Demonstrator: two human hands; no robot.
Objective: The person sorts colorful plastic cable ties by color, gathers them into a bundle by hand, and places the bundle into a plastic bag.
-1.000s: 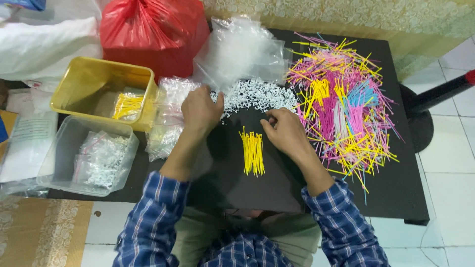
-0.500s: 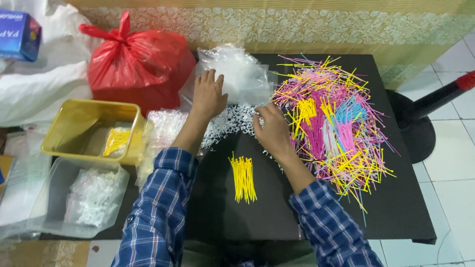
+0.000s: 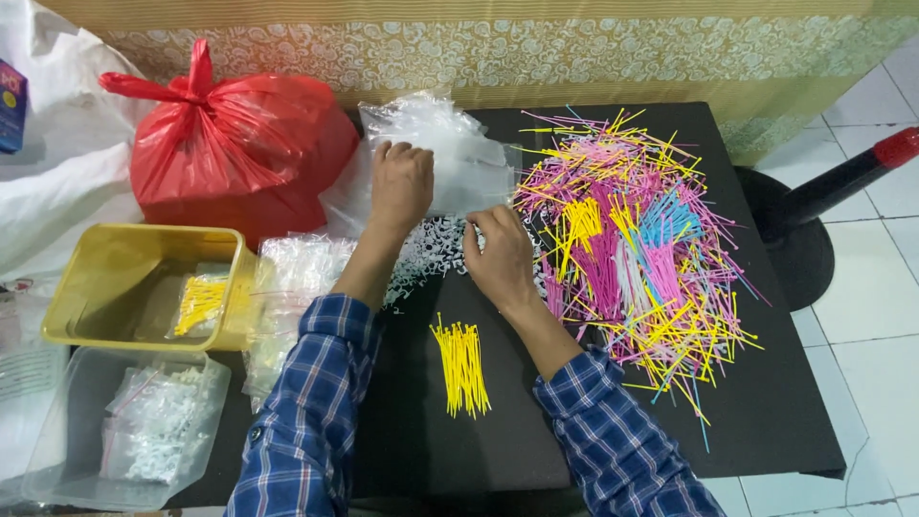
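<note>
My left hand (image 3: 402,187) lies flat on crinkly clear plastic bags (image 3: 450,153) at the bench's far edge. My right hand (image 3: 500,257) pinches their edge beside thin bright plastic sticks (image 3: 632,249).

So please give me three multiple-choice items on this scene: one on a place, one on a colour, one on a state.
1. Where does the yellow bundle lie?
A. in the red bag
B. on the black table, between the forearms
C. on the floor

2. What colour is the tied bag?
A. red
B. green
C. black

3. What is the left hand doing?
A. hanging off the table
B. holding scissors
C. resting on the clear bags

Answers:
1 B: the sticks lie apart from the mixed pile, between both sleeves.
2 A: it is plainly red, knotted on top.
3 C: its palm lies flat on the clear plastic; the right hand touches the white pieces.
</note>
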